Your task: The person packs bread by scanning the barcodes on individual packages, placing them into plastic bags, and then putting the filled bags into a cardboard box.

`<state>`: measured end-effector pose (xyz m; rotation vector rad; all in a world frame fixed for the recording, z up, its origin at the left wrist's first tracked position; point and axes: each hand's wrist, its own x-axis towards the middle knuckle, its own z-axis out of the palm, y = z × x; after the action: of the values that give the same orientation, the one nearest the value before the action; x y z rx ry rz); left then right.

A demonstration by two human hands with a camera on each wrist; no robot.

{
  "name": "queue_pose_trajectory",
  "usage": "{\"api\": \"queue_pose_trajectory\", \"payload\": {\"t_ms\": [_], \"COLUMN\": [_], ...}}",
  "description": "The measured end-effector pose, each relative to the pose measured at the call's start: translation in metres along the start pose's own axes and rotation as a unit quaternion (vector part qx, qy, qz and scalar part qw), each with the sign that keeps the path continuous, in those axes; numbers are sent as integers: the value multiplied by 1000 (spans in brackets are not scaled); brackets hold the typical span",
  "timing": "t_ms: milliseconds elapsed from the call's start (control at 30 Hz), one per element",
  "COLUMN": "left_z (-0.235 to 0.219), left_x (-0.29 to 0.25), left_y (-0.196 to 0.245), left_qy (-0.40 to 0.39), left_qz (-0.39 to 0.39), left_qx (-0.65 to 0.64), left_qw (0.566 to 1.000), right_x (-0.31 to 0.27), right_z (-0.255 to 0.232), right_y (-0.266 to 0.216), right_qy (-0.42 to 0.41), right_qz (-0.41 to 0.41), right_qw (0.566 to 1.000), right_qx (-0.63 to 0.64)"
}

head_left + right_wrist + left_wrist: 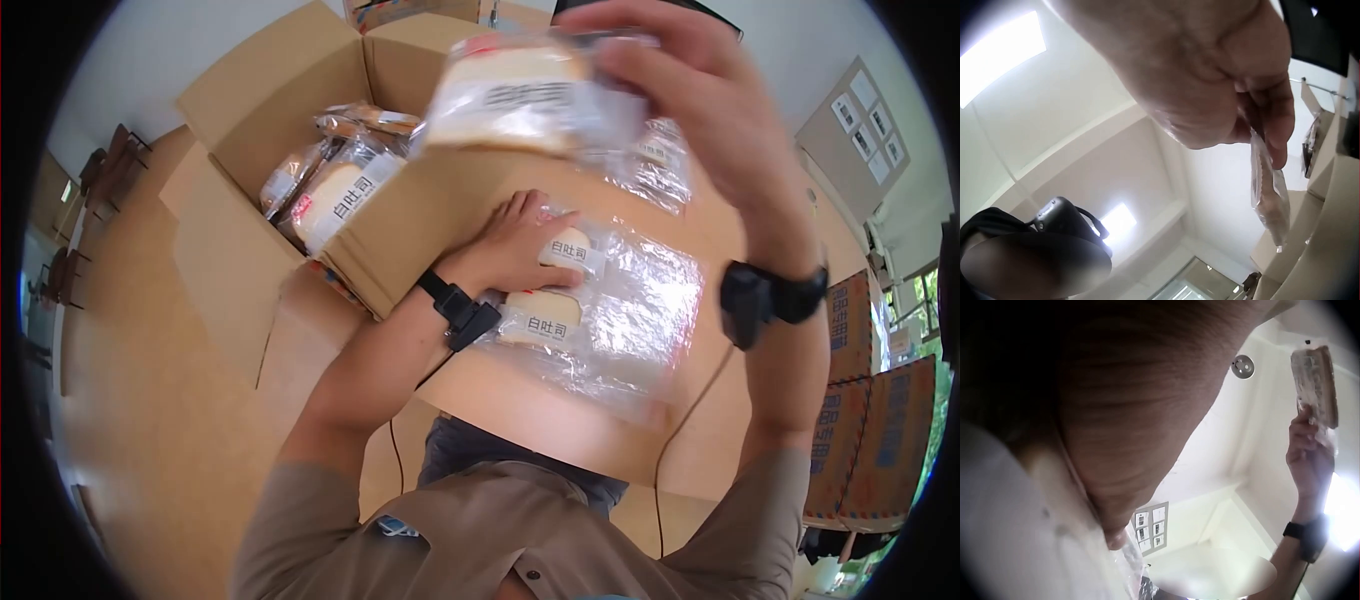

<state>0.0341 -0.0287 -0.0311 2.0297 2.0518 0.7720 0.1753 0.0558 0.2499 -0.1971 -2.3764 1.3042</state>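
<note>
My right hand (pixel 690 80) pinches the end of a clear bag of sliced white bread (pixel 515 95), raised over the near wall of the cardboard box (pixel 410 230). In the right wrist view, that bread bag (pixel 1269 194) hangs edge-on from the fingertips. My left hand (pixel 515 245) rests on the table beside the box, its thumb and forefinger spread on either side of a bagged white loaf piece (pixel 570 250). Just nearer to me lies another bag of white bread (pixel 545 318). The left wrist view shows the left hand (pixel 1135 419) close up, thumb low over the plastic.
Inside the box are several bread bags, one a white bread bag (pixel 335 200) at the front. Another bagged bread (pixel 655 155) lies farther back on the table (pixel 560 425). Printed cartons (pixel 870 430) are stacked at the right. Cables run from both wrists.
</note>
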Motion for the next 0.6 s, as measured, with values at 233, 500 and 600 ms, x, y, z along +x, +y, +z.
{"api": "queue_pose_trajectory", "payload": {"t_ms": [233, 500, 600], "left_z": [-32, 12, 13], "left_x": [-5, -3, -9], "left_y": [17, -11, -12], "left_qy": [-70, 103, 135], "left_qz": [-91, 53, 23], "left_qx": [-107, 9, -195], "left_qw": [988, 993, 971], "right_x": [91, 110, 91], "right_z": [125, 161, 144], "right_y": [32, 63, 70], "right_qy": [-98, -90, -26], "right_qz": [3, -71, -109], "right_qw": [995, 968, 972], "right_qx": [-14, -224, -208]}}
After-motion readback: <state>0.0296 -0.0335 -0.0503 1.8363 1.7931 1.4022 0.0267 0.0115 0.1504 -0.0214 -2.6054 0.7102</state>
